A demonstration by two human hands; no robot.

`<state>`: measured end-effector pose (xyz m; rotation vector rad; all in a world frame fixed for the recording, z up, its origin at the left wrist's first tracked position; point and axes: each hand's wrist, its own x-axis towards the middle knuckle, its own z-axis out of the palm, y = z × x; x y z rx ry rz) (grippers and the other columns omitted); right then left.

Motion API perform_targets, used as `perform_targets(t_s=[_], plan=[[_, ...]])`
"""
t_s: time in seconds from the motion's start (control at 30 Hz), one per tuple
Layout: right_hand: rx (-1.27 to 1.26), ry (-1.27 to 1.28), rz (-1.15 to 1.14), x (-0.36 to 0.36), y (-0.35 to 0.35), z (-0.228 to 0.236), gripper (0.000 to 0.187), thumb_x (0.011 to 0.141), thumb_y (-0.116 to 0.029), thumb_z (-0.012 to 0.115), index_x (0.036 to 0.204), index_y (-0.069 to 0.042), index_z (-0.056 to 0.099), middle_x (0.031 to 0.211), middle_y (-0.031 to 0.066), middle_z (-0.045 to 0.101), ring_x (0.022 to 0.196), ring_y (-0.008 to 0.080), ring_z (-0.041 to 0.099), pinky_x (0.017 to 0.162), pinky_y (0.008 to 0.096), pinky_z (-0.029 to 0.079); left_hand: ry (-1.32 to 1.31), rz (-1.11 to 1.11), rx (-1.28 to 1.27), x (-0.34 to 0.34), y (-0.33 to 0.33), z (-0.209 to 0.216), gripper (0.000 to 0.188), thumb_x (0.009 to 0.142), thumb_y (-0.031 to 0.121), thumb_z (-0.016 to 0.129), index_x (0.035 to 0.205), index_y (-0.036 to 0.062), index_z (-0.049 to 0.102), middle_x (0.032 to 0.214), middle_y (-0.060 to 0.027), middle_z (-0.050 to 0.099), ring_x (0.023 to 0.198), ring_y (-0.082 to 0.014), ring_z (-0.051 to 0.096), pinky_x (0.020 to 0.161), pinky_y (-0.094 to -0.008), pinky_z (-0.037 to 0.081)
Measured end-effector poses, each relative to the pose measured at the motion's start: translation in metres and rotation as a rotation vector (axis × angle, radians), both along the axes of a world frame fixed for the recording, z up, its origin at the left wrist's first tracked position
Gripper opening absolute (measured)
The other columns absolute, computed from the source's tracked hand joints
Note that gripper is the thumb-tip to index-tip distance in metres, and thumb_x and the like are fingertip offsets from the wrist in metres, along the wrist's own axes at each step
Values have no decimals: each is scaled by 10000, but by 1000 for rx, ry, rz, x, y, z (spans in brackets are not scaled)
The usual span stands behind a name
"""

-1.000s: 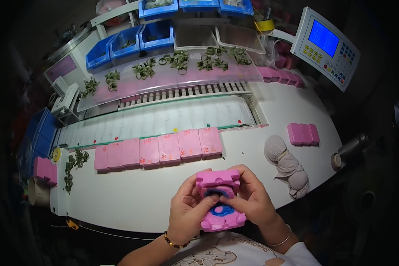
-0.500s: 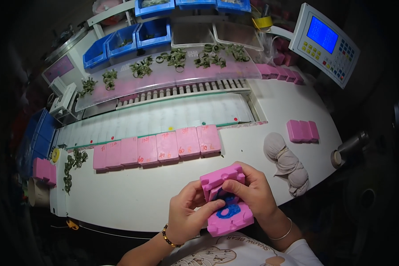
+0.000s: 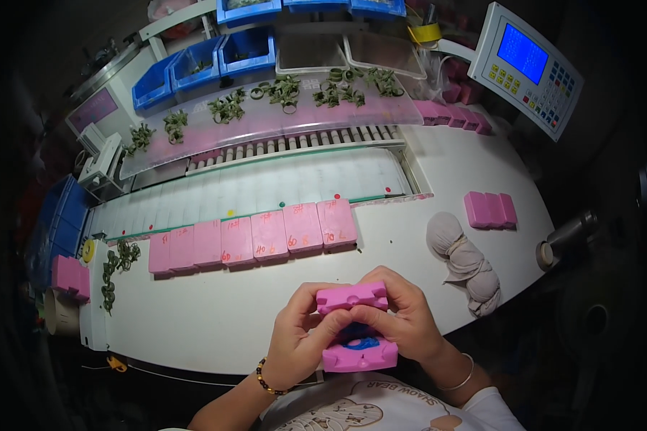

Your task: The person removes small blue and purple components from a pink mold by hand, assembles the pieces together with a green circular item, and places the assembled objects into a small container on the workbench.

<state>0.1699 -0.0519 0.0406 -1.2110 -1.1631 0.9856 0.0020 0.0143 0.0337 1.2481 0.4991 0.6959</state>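
Note:
Close to my body, a pink two-part rubber mould (image 3: 352,296) is held between both hands, its halves hinged partly apart. Inside the gap lies a blue piece (image 3: 361,343) on the lower half, ring-shaped as far as it shows. My left hand (image 3: 300,332) is wrapped round the mould's left side. On the opposite side, my right hand (image 3: 407,325) grips it likewise. Both thumbs meet at the opening and hide part of the inside. Beyond my hands, several pink mould blocks (image 3: 269,235) with red handwriting stand in a row.
Behind the row runs a white conveyor belt (image 3: 259,188) with coloured dots. Green ring clusters (image 3: 226,108) lie on a translucent shelf; more (image 3: 109,276) lie at left. A grey cloth bundle (image 3: 461,266) and pink blocks (image 3: 490,210) sit right, below a control panel (image 3: 526,70).
Both hands have drawn the mould slightly left and tipped it. My thumbs have come together at its opening, and less of the blue piece shows. The belt's dots have shifted.

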Motion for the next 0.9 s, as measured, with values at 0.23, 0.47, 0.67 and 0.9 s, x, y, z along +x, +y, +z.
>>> perform_targets(t_s=[0.23, 0.47, 0.67, 0.9], plan=[[-102, -117, 91, -9, -4, -1, 575, 752, -251, 849, 1109, -6, 470, 986, 104, 572, 917, 160, 586, 792, 304, 488, -7, 154, -127, 4, -5, -6, 251, 991, 209, 583, 1102, -8, 519, 964, -44, 606, 848, -67, 580, 745, -216, 494], [-137, -292, 8, -22, -10, -9, 530, 788, -197, 796, 1115, 22, 441, 980, 189, 578, 884, 305, 621, 755, 384, 499, 20, 114, -411, 5, 2, -7, 293, 1012, 312, 534, 1031, 20, 543, 917, -28, 613, 808, -56, 567, 717, -216, 486], [-80, -393, -28, -23, -11, -17, 585, 776, -182, 800, 1174, 38, 432, 1034, 212, 556, 893, 336, 606, 766, 403, 491, 0, 133, -427, 10, 3, -12, 277, 1016, 301, 527, 1019, 24, 547, 909, -29, 617, 797, -63, 585, 726, -218, 496], [323, -813, -319, -28, -1, -17, 766, 731, -142, 788, 1388, -36, 408, 1216, 122, 500, 1119, 260, 459, 856, 382, 438, -63, 268, -320, 14, -4, -14, 219, 1014, 250, 534, 1043, 36, 502, 899, -36, 612, 777, -63, 582, 693, -215, 500]])
